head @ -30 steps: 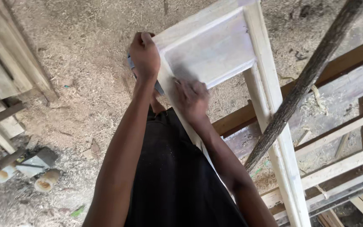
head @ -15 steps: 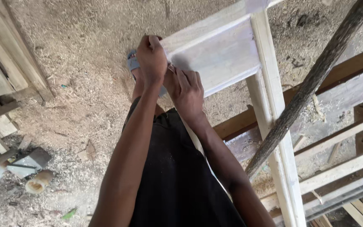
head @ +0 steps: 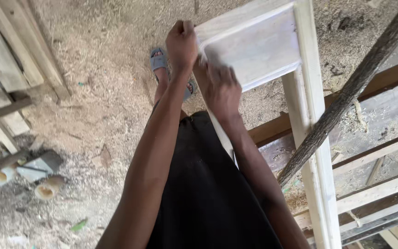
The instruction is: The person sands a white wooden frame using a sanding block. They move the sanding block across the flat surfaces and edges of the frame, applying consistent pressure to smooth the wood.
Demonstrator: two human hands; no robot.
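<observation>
Wooden panel frame (head: pixel 254 46): left hand (head: pixel 182 44) clamps corner edge; right hand (head: pixel 219 87) beside it, blurred, grip unclear. Frame could tip if clamp slackens.

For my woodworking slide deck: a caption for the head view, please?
Left hand grips the pale wooden frame while right hand rubs its panel.

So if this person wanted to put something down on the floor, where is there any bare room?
The sawdust floor between the stacked planks at left and the pale wooden frame is open. Lower left is crowded with a block and cut cylinders. Right of the frame, a dark pole and timber rails fill the space.
</observation>
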